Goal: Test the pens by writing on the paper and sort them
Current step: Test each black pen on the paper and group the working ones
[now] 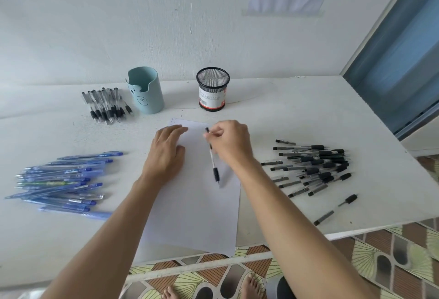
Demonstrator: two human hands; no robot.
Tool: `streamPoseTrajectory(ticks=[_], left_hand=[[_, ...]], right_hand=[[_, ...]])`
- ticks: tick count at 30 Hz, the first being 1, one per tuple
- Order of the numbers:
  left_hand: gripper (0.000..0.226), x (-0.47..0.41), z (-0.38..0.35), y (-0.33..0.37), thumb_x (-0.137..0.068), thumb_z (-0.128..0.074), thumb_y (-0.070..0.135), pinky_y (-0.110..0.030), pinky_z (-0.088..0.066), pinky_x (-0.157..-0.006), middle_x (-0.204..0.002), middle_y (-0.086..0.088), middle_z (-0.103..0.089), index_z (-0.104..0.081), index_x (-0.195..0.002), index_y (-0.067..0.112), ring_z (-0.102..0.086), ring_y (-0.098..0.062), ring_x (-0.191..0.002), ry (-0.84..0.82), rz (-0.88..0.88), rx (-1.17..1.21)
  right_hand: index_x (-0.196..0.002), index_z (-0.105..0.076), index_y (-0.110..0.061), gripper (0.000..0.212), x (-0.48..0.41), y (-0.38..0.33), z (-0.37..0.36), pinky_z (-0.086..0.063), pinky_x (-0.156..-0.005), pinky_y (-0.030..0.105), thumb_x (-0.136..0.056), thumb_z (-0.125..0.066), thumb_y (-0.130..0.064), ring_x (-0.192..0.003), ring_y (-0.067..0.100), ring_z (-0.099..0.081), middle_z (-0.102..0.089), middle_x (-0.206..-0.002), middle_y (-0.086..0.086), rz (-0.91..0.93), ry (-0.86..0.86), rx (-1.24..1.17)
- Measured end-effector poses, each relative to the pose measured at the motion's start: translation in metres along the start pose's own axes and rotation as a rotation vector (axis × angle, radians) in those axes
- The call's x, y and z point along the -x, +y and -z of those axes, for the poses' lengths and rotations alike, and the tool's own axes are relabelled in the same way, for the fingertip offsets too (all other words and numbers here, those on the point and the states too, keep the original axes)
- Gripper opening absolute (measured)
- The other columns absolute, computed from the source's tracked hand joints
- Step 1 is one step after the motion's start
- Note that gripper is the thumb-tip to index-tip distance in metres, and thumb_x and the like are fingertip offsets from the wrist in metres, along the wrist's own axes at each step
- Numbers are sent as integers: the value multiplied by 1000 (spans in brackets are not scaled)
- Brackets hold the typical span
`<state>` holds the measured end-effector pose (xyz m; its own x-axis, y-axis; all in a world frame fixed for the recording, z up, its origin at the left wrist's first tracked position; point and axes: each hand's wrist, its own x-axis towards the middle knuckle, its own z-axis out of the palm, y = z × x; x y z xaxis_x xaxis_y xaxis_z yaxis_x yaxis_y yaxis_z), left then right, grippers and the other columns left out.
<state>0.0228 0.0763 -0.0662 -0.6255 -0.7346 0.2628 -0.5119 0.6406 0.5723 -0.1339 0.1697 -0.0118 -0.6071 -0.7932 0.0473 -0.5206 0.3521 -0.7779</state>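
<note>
Testing step, frame centre: left hand (pixel 166 151), fingers flat, steadies the paper (pixel 197 215); right hand (pixel 230 141) pinches a black pen (pixel 212 158). Next, likely: regrip, tip to paper.

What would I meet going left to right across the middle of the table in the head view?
Blue pens → left hand → right hand, holding a pen → black pens.
</note>
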Motion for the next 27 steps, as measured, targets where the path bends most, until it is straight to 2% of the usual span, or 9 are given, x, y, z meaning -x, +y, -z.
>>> streamPoseTrajectory(ticks=[4, 6, 8, 11, 13, 15, 17, 21, 27], left_hand=[[42, 4, 4, -1, -80, -40, 35, -41, -41, -94, -105, -3, -63, -67, -104, 13, -52, -28, -105, 69, -5, 74], [32, 5, 3, 1, -83, -48, 52, -40, -41, -79, -76, 8, -57, -59, -78, 22, -52, -21, -82, 29, -40, 27], [45, 6, -2, 1, -84, -47, 68, -35, -35, -74, -62, 13, -47, -47, -64, 27, -47, -17, -75, -28, -102, -96], [56, 6, -5, 2, -81, -42, 79, -33, -30, -75, -63, 13, -44, -39, -59, 27, -44, -16, -78, -73, -119, -186], [62, 5, -4, 4, -76, -39, 85, -33, -29, -75, -66, 12, -44, -37, -57, 26, -43, -16, -80, -115, -95, -235], [66, 2, -3, 8, -70, -35, 90, -34, -28, -77, -68, 11, -44, -37, -57, 25, -43, -16, -84, -181, -50, -288], [63, -3, 0, 17, -67, -36, 87, -36, -28, -80, -73, 10, -47, -42, -59, 25, -42, -15, -89, -263, 14, -321], [34, -10, 6, 39, -79, -52, 60, -40, -31, -83, -86, 8, -50, -52, -71, 26, -43, -19, -99, -383, 136, -376], [28, 0, 2, 64, -89, -46, 42, -37, -39, -78, -98, -3, -49, -53, -86, 15, -48, -26, -98, -350, 294, -414]], right_hand=[[-82, -76, -3, 20, 6, 8, -25, -60, -75, 40, -77, -81, -22, -73, 26, -73, -76, -80, 6, -116, -49, -87], [-81, -78, -9, 21, 5, 12, -28, -59, -77, 36, -79, -80, -30, -75, 21, -73, -76, -79, 2, -142, -55, -95], [-73, -73, -8, 36, 5, 16, -25, -58, -71, 38, -85, -69, -42, -66, 22, -71, -71, -67, 1, -166, -42, -123], [-79, -68, -8, 36, 7, 27, -16, -49, -69, 31, -92, -55, -40, -73, 25, -65, -69, -69, -3, -153, 88, -26], [-99, -73, -16, 19, 9, 38, -10, -44, -81, 33, -94, -57, -25, -97, 25, -63, -73, -97, -4, -1, 180, 116], [-127, -64, -17, 34, 9, 51, -9, -37, -99, 40, -95, -54, -19, -128, 29, -49, -63, -132, 1, 115, 101, 310], [-146, -46, -19, 45, 9, 60, -12, -24, -114, 45, -101, -45, -22, -147, 31, -26, -40, -156, 3, 114, -42, 463], [-153, -32, -19, 48, 13, 63, -13, -10, -122, 43, -106, -32, -26, -153, 28, -13, -23, -164, 5, 126, -81, 539], [-155, -26, -17, 51, 16, 62, -12, -3, -124, 40, -105, -29, -24, -154, 26, -7, -17, -166, 6, 133, -97, 541]])
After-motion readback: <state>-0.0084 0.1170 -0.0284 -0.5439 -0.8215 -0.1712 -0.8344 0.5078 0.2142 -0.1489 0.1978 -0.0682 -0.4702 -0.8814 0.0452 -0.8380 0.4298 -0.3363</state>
